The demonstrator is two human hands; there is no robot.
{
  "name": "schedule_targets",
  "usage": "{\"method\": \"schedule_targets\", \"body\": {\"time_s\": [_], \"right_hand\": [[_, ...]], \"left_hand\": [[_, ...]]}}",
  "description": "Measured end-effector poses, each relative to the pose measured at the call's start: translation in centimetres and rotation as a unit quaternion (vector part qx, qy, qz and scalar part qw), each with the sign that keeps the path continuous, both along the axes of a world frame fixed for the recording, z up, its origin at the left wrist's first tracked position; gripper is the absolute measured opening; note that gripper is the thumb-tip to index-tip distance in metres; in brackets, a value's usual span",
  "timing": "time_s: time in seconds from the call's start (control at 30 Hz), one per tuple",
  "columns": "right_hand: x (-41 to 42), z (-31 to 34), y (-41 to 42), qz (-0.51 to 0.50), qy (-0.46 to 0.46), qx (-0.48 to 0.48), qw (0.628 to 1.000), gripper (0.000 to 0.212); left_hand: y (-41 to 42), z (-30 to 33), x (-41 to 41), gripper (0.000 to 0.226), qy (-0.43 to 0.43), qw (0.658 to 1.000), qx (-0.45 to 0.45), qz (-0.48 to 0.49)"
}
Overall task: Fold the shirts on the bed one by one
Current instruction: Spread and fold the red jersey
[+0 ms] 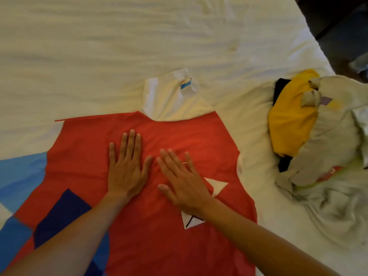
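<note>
step: smoothing the red shirt (pixel 151 176) flat before the first fold, my read
shirt: spread out on the bed (pixel 99 46), near edge, centre-left of view; white collar part points toward the far side; white star patches near the right hand; blue panels on its left side
left hand: left hand (pixel 125 172) flat on the red cloth, fingers straight and close together, thumb out, palm down, holds nothing
right hand: right hand (pixel 185 182) flat too, fingers straight and slightly spread, angled toward the left hand, partly over a star patch; looks pressed on the cloth, holds nothing
hands: just beside each other, thumb of the left near fingertips of the right, not clearly touching
pile: pile (pixel 322 140) of unfolded clothes at the right edge of the bed, yellow piece on top-left of it, grey-white pieces around, something dark under; apart from the red shirt
floor: dark strip past the bed's far right corner
progress: early, no folded shirt in view, pile not yet touched
next: likely sweep hands outward to clear wrinkles, then pinch a side edge or sleeve and bring it in over the middle; needs an actual grip on the cloth edge
</note>
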State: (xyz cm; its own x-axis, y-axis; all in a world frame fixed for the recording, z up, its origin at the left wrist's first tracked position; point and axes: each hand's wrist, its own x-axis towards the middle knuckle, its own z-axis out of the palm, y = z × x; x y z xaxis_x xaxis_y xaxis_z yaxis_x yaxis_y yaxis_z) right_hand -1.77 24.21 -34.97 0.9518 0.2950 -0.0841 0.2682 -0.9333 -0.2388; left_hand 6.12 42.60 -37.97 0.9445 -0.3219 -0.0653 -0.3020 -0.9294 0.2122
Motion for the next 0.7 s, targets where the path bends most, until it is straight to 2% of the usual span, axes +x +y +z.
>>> {"method": "schedule_targets", "body": {"time_s": [0.03,0.07,0.1,0.17,0.2,0.23,0.27,0.3,0.37,0.4,0.43,0.47,0.5,0.57,0.6,0.63,0.7], "right_hand": [[-1.3,-0.2,-0.6,0.021,0.013,-0.028,0.999,0.066],[-1.8,-0.4,-2.4,-0.017,0.028,-0.047,0.998,0.066],[-2.1,-0.4,-4.5,-0.1,0.046,-0.077,0.991,0.067],[-2.2,0.4,-8.6,-0.314,0.068,-0.116,0.94,0.069],[-2.5,1.0,-9.8,-0.389,0.068,-0.124,0.91,0.07],[-3.1,1.3,-9.8,-0.412,0.052,-0.116,0.902,0.069],[-4.2,1.4,-8.7,-0.382,0.024,-0.091,0.919,0.068],[-5.8,1.5,-6.8,-0.311,0.004,-0.054,0.949,0.068],[-10.6,1.2,-2.9,-0.111,0.023,0.0,0.994,0.068],[-12.9,1.1,-2.4,-0.046,0.04,-0.019,0.998,0.069],[-14.3,1.0,-3.4,-0.039,0.048,-0.041,0.997,0.07],[-15.2,1.0,-5.1,-0.1,0.058,-0.061,0.991,0.069],[-15.8,1.2,-6.7,-0.215,0.076,-0.087,0.97,0.068],[-16.6,2.3,-9.3,-0.455,0.086,-0.094,0.881,0.067],[-16.9,2.6,-9.3,-0.506,0.073,-0.076,0.856,0.066],[-17.3,2.7,-7.9,-0.49,0.04,-0.047,0.869,0.065],[-19.1,2.5,-3.0,-0.327,0.011,0.019,0.945,0.067]], "left_hand": [[0.0,0.2,-0.2,0.074,0.011,1.0,0.002,0.01],[0.0,0.3,-0.6,0.074,0.023,1.0,0.003,0.02],[0.1,0.4,-1.3,0.075,0.033,0.999,0.004,0.029],[0.6,0.6,-3.6,0.076,0.044,0.998,0.004,0.048],[0.9,0.8,-5.0,0.076,0.048,0.997,0.001,0.056],[1.1,1.1,-6.5,0.076,0.054,0.996,-0.005,0.064],[1.1,1.5,-8.2,0.076,0.06,0.996,-0.015,0.07],[1.0,1.9,-10.1,0.076,0.065,0.995,-0.027,0.069],[0.6,2.6,-14.4,0.075,0.07,0.996,-0.046,0.043],[0.6,2.9,-16.5,0.074,0.073,0.996,-0.05,0.024],[0.7,3.1,-18.5,0.074,0.076,0.996,-0.048,0.008],[1.1,3.2,-20.3,0.074,0.08,0.996,-0.042,-0.002],[1.7,3.2,-21.7,0.075,0.085,0.996,-0.033,-0.004],[2.8,3.1,-23.8,0.077,0.091,0.996,-0.017,0.007],[3.0,3.2,-24.5,0.077,0.091,0.996,-0.013,0.009],[3.0,3.2,-25.1,0.076,0.09,0.996,-0.011,0.001],[2.5,3.1,-26.3,0.075,0.091,0.995,-0.008,-0.029]]}}
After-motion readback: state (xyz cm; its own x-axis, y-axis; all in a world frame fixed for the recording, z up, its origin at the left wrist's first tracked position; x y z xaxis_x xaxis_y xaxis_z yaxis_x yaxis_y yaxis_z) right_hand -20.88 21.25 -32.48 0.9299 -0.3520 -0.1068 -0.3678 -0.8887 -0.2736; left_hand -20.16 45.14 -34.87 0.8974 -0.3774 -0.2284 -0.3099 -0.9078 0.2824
